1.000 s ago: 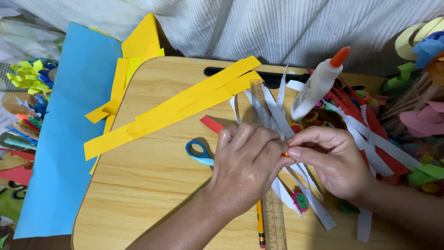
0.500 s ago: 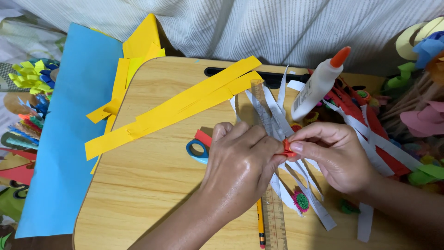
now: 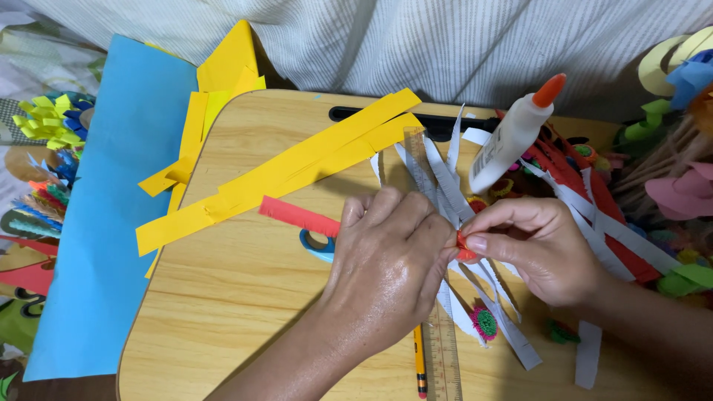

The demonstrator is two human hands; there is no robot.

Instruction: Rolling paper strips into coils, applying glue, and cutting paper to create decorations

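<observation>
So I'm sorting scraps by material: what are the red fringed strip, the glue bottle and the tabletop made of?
Red fringed strip: thin matte paper, by its fine cut fringe. Glue bottle: likely white plastic, smooth with a slight sheen, orange cap. Tabletop: light wood-grain finish, possibly laminate.

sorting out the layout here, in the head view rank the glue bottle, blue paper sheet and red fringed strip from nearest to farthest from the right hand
1. Red fringed strip: its rolled end is pinched in the right hand, while the rest trails off behind the left hand.
2. Glue bottle: just above the hand, lying tilted on the desk.
3. Blue paper sheet: far across, off the desk's left edge.
</observation>
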